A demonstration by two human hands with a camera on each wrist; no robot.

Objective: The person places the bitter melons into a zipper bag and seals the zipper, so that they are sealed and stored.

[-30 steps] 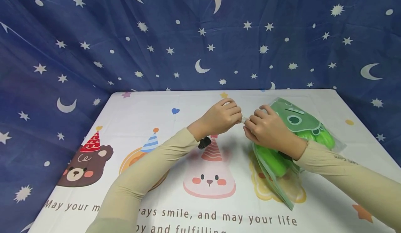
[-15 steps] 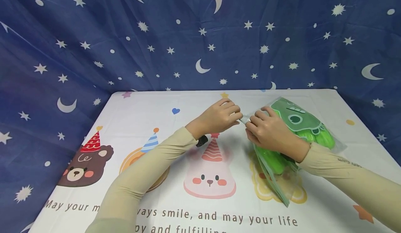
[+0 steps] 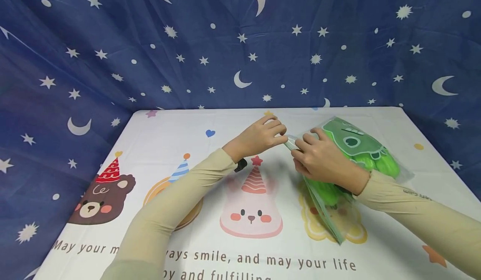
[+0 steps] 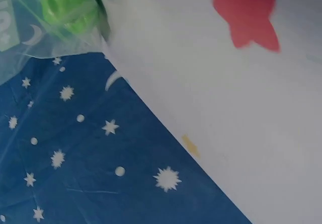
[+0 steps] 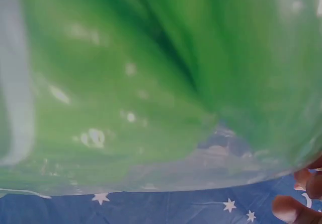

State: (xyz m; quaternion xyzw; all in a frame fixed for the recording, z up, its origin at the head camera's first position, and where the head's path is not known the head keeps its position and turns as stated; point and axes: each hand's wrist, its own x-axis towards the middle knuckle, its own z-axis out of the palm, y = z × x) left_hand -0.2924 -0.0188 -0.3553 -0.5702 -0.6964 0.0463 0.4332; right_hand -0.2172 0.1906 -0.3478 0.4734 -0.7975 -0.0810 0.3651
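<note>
A clear plastic bag (image 3: 351, 140) with a green cartoon-face print leans at the right half of the table, its lower strip-like edge hanging towards the front. Bright green, glossy, lobed contents (image 3: 387, 166) show through it; their kind is unclear. My right hand (image 3: 323, 156) grips the bag's near upper edge with curled fingers. My left hand (image 3: 257, 138) pinches the corner of that edge, a short stretch of it showing between both hands. In the right wrist view the green contents fill most of the picture, with fingertips (image 5: 289, 209) at the lower right. The left wrist view shows the bag (image 4: 65, 38) but no hand.
A white tablecloth (image 3: 195, 125) printed with cartoon animals, stars and lettering covers the table. Behind and to the left hangs a dark blue curtain (image 3: 210, 75) with moons and stars. A small black device (image 3: 240, 165) sits beneath the left wrist.
My left hand has shifted slightly left, and more of the bag's edge shows between the hands. The bag's hanging lower tip has moved a little left and up. My right hand keeps its grip.
</note>
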